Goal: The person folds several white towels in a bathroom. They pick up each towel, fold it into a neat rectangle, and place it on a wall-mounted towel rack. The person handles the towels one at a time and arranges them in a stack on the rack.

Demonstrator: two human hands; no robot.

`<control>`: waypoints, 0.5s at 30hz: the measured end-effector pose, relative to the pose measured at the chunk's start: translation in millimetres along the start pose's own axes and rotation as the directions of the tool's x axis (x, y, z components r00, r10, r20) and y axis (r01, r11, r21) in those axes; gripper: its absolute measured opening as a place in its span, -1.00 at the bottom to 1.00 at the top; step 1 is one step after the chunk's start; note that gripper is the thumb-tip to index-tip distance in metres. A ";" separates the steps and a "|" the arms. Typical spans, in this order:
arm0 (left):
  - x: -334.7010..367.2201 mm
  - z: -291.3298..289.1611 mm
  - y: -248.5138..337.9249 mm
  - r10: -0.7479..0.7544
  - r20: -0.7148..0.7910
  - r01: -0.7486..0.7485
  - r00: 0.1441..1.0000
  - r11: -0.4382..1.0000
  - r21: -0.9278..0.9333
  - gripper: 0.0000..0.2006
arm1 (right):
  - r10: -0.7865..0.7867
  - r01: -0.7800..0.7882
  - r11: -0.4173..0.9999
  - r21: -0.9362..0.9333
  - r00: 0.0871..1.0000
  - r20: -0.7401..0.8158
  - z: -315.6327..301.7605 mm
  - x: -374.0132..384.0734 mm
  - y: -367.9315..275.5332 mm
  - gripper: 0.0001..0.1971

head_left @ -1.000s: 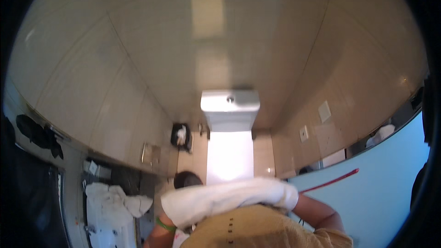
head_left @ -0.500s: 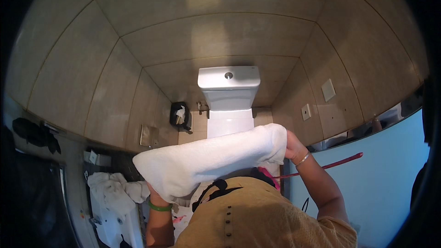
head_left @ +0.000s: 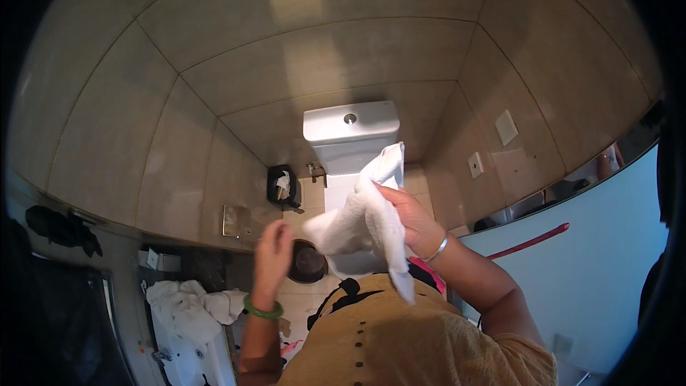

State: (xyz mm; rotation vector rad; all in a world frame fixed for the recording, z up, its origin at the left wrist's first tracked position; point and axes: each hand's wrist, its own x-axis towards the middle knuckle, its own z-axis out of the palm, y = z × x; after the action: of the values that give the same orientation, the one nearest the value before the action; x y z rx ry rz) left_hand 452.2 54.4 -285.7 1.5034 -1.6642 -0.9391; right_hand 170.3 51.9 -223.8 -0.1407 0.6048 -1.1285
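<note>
A white towel [head_left: 382, 223] hangs bunched in front of my body, above the white toilet [head_left: 351, 127]. My right hand [head_left: 416, 223] is closed on its upper folds, with one end sticking up and the rest drooping below. To the left of the towel, apart from it, my left hand [head_left: 273, 257] is raised with nothing visible in it. Its fingers are slightly blurred but look loosely stretched. A green bangle [head_left: 263, 307] circles my left wrist.
Left of the toilet stands a small black bin [head_left: 284, 187], with a dark round bucket [head_left: 308, 262] nearer me. White cloths [head_left: 187, 309] lie over the white sink [head_left: 204, 354] at lower left. A red stick [head_left: 530, 241] slants past a pale blue surface [head_left: 607, 264] at right.
The towel, stretched between both hands before, is now gathered and held by my right hand alone. My left hand has let go and moved up; my right hand has shifted left.
</note>
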 end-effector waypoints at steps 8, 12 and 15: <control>-33.6 86.2 88.5 0.169 0.310 -0.076 0.936 0.954 -0.290 -0.69 | -0.113 0.111 0.990 0.091 0.993 0.018 -12.1 37.5 22.1 -0.76; -23.7 79.5 84.9 0.211 0.127 -0.158 0.969 0.928 -0.338 -0.77 | -0.300 0.345 0.724 -0.598 0.937 0.178 8.0 15.5 14.8 -0.78; -12.8 69.9 84.7 0.185 0.220 -0.122 0.958 0.954 -0.272 -0.78 | -0.195 0.310 0.436 -0.845 0.949 0.247 9.4 -4.4 11.2 -0.82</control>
State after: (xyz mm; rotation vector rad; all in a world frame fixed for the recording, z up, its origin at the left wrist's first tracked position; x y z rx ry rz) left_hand 351.0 77.0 -247.2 1.1035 -1.7244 -1.2389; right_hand 182.9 58.8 -218.9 -1.2499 1.0558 -0.9741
